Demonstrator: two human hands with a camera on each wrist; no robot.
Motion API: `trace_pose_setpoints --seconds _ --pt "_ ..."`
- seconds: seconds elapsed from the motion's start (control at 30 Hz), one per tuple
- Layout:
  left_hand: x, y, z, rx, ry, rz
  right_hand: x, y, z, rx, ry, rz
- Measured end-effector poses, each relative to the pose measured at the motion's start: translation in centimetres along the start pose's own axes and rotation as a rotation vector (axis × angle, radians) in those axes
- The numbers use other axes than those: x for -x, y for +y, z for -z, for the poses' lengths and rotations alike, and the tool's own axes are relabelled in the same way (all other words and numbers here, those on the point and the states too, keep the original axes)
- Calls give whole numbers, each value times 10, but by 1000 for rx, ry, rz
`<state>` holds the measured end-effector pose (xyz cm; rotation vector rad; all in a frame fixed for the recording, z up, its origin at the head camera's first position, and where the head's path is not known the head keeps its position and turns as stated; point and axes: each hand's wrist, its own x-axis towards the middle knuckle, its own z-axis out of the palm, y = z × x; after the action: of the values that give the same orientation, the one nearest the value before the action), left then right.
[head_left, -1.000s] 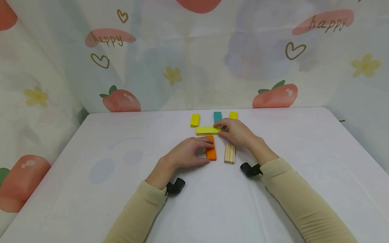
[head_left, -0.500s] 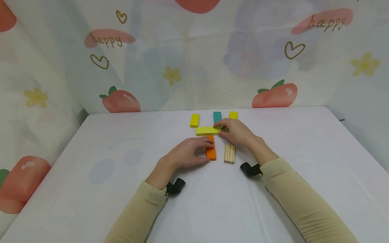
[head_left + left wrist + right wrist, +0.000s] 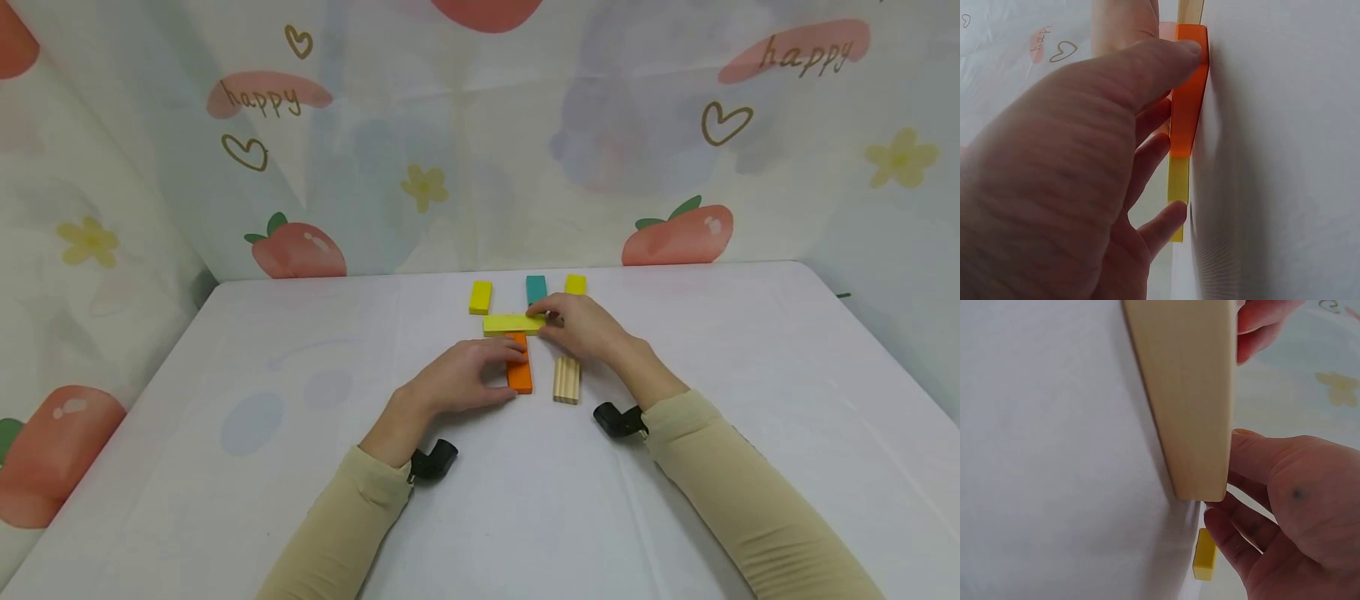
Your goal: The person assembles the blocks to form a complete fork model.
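In the head view my left hand (image 3: 465, 375) holds an orange block (image 3: 520, 379) lying lengthwise. The left wrist view shows the thumb against the near end of that orange block (image 3: 1188, 119), with other fingers along it and the little finger by the yellow block (image 3: 1179, 181). Crosswise at the orange block's far end lies the long yellow block (image 3: 506, 325). My right hand (image 3: 585, 325) pinches this yellow block's right end between thumb and fingers; its grip is partly hidden. Nearer the person, a plain grooved wooden block (image 3: 567, 382) stands apart from the orange one.
Behind the long yellow block lie a short yellow block (image 3: 481, 297), a teal block (image 3: 536, 288) and another yellow block (image 3: 576, 284). A white cloth covers the table (image 3: 225, 508). A patterned curtain (image 3: 495, 208) rises at its back edge.
The orange block has slid slightly away from the person, and its far end now meets the long yellow block. Both hands stay almost where they were.
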<state>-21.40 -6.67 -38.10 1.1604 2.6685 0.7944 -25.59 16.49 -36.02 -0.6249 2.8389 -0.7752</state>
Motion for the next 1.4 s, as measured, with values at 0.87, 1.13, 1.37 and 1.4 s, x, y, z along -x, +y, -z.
trace_pose_setpoints --seconds 0.87,1.13,1.37,1.4 --pt "1 2 1 33 -7 33 3 -3 0 -9 -7 -23" --pt "0 3 1 41 -9 43 3 -3 0 -1 0 -12" --pt "0 2 1 48 -9 39 3 -3 2 3 -8 -8" --pt "0 2 1 48 -10 39 3 -3 2 4 -9 -6"
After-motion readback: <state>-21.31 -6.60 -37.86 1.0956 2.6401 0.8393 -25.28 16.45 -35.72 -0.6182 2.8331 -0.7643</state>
